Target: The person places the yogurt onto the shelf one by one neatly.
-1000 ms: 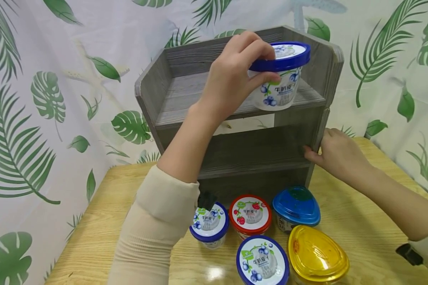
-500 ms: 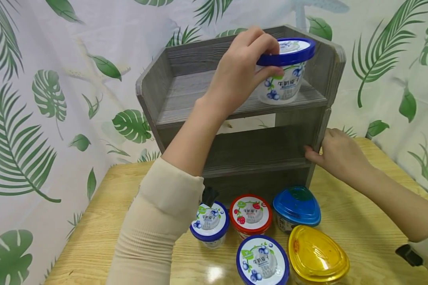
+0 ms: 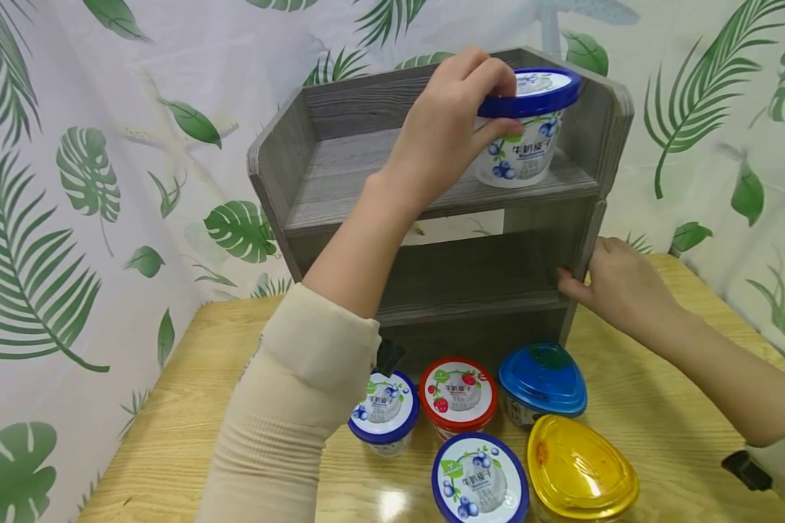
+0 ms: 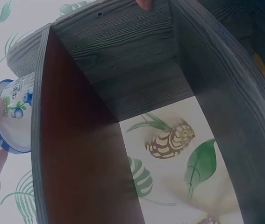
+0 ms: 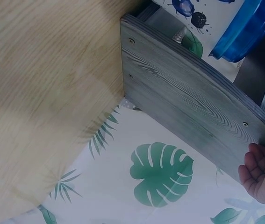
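Note:
My left hand (image 3: pixel 448 127) pinches the rim of a blueberry tub (image 3: pixel 530 149) with a blue lid, thumb below the lid's edge and fingers over the top. The tub is upright over the right part of the top board of a grey wooden shelf (image 3: pixel 347 174); I cannot tell whether its base touches the board. In the left wrist view the tub (image 4: pixel 20 114) shows beyond the shelf's board. My right hand (image 3: pixel 628 283) grips the shelf's right side panel, thumb on the inner side. In the right wrist view its fingers (image 5: pixel 256 165) lie on the panel's outer face.
In front of the shelf stand two more blue-lidded blueberry tubs (image 3: pixel 384 410) (image 3: pixel 479 479), a red-lidded tub (image 3: pixel 458 396), a blue triangular-lidded container (image 3: pixel 543 381) and a yellow-lidded one (image 3: pixel 582 468). They rest on a wooden table (image 3: pixel 170 407). A leaf-patterned cloth (image 3: pixel 137 181) hangs behind.
My left hand has carried the blueberry tub a little right and back over the top board, slowing in the last half second. My right hand has stayed on the side panel.

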`<state>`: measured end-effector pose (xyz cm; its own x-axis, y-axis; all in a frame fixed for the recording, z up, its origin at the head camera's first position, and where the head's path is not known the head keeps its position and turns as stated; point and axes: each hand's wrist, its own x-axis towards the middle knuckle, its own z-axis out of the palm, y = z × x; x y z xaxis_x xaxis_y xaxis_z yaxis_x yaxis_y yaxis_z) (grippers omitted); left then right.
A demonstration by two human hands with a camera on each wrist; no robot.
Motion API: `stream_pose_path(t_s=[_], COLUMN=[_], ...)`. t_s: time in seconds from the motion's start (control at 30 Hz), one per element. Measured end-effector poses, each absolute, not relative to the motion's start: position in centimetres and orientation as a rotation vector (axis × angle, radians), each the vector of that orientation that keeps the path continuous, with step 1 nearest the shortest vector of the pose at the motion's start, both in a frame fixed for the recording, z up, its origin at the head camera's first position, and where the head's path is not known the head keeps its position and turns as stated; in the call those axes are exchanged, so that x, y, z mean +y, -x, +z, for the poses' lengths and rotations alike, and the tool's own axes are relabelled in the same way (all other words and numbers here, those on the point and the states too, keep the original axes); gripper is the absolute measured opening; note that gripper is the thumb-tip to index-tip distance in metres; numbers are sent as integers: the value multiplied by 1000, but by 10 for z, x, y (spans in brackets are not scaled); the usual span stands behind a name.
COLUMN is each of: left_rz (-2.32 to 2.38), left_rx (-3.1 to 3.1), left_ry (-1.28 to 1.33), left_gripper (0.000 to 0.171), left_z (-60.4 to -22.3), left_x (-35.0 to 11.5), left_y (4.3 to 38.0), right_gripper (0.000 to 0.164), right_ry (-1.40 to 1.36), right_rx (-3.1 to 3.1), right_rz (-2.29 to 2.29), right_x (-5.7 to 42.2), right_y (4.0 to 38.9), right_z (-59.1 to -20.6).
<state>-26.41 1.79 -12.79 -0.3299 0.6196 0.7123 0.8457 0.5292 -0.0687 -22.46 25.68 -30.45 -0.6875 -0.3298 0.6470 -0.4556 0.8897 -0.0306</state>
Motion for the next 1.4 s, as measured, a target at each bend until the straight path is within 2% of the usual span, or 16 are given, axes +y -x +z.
stream_pose_path(t_s=[0.33,0.57,1.4], left_rz=[-300,-336,-275], left_rx=[-2164,-1992,-1993], left_ry=[1170,1208,1340], left_gripper=[37,40,32], left_z=[-121,-121,-130], left_x=[19,9,-9], left_y=[263,262,242], right_gripper=[28,26,30], right_ry=[-535,-548,-531], right_rx=[-2409,-2402,-2393], right_rz=[242,244,263], right_x=[257,255,256], right_y=[223,226,222], right_z=[-303,-306,-304])
